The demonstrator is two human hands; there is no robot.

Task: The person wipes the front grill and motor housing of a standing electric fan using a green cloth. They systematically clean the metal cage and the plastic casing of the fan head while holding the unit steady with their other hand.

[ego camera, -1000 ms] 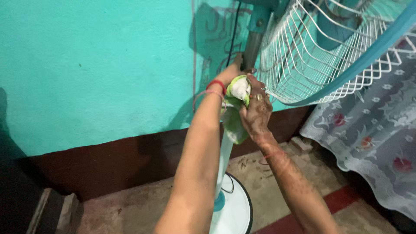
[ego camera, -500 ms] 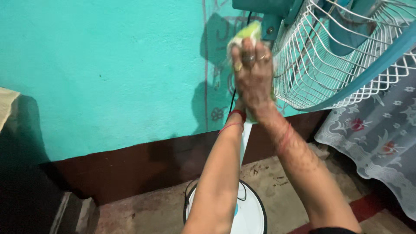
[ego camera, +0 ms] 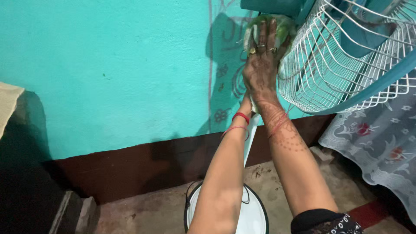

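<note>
Item: pale green cleaning cloth [ego camera: 281, 27], pressed by right hand [ego camera: 261, 69] against teal fan neck, beside white wire fan guard [ego camera: 342, 65]. Left hand [ego camera: 246, 105] below, grip state hidden. Best: firm, even pressure; steady stand.

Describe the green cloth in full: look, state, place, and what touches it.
The green cloth is a soft, crumpled rag, pale green with whitish patches, bunched into a wad. The right hand presses it, fingers spread over it, against the neck of the pedestal fan, just below the teal motor housing and beside the white wire guard. A strip of it seems to hang below the wrist. The left hand is hidden behind the right.
</note>
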